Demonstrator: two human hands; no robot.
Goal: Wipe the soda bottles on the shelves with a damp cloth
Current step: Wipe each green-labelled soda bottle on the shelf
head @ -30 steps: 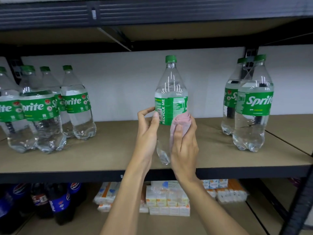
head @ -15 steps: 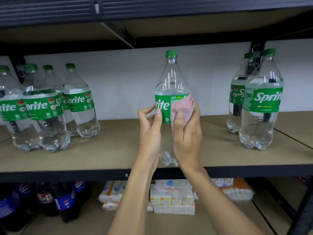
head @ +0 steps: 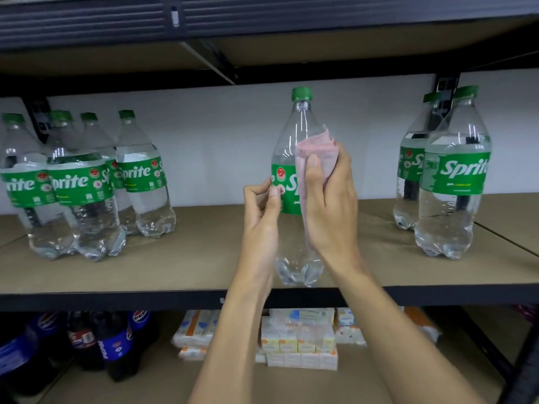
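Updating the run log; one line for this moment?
right hand presses pink cloth on Sprite bottle | left hand grips Sprite bottle

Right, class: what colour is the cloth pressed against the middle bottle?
Pale pink. The cloth shows best in the head view.

A: What differs from a second ago?

B: I see the pink cloth (head: 316, 153) higher. From the lower part of the label (head: 284, 196) it climbs to the clear shoulder above, and the right hand (head: 329, 205) rises with it.

A: And the bottle (head: 294, 129)?

B: It turns about its axis. I read "RECYCLE ME" first, now the red seal and "Sp". The left hand (head: 262, 217) shifts up, fingers curling at the label's left edge, thumb on the label.
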